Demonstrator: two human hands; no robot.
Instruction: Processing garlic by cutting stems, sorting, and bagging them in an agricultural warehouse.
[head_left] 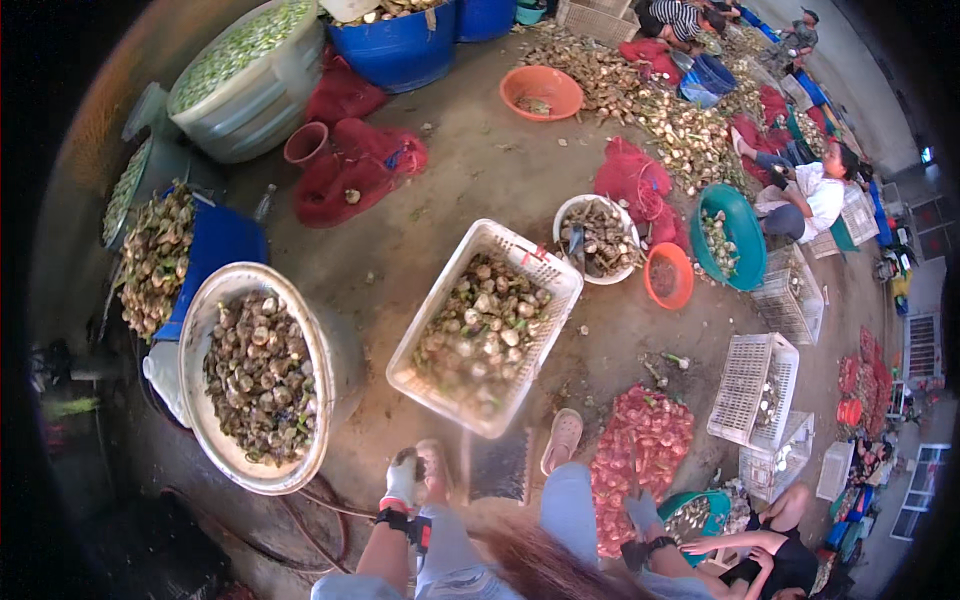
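Observation:
My left hand (401, 480), in a pale glove with dark, dirty fingertips, hangs by my left knee, near my shoe. Its fingers are too small and blurred to read. On the right, my right hand (642, 512) wears a greyish glove and is beside a red mesh sack (640, 430) full of bulbs. A thin dark shape, perhaps a tool, rises from its closed fingers; I cannot make it out. Ahead of my feet stands a white plastic crate (545, 262) of garlic-like bulbs (485, 315), blurred at its near end. A round white tub (190, 400) of browner bulbs stands left.
A white bucket (562, 222), orange basin (668, 276) and teal tub (757, 265) stand beyond the crate. White crates (745, 385) line the right. A person in black (795, 560) is near right; another in white (822, 195) sits farther off. A hose (290, 520) lies left.

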